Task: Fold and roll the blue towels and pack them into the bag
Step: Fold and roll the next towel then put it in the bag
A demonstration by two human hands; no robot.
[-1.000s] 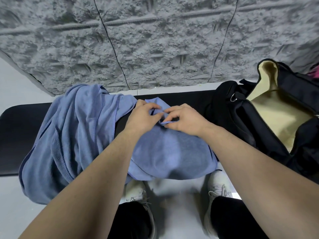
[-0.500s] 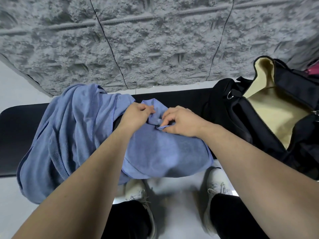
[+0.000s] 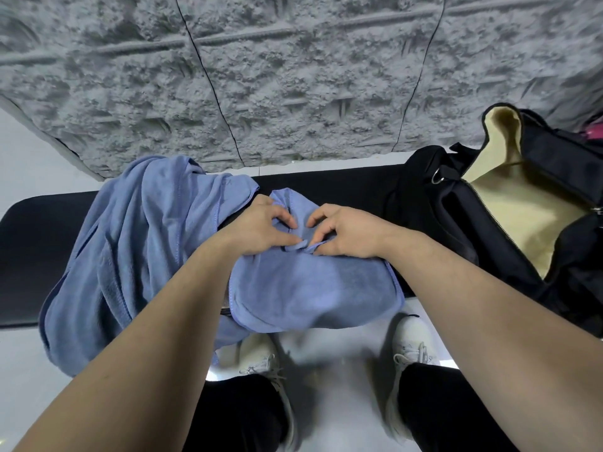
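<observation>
A black padded bench runs left to right before a rough grey textured wall; the pale glossy floor lies near.

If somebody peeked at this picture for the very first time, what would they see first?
Probably the two hands in the middle: the left hand and right hand pinch the edge of a blue towel draped over the front of a black bench. Left of it lies a bigger heap of blue towels. At the right sits an open black bag with a pale yellow lining.
</observation>
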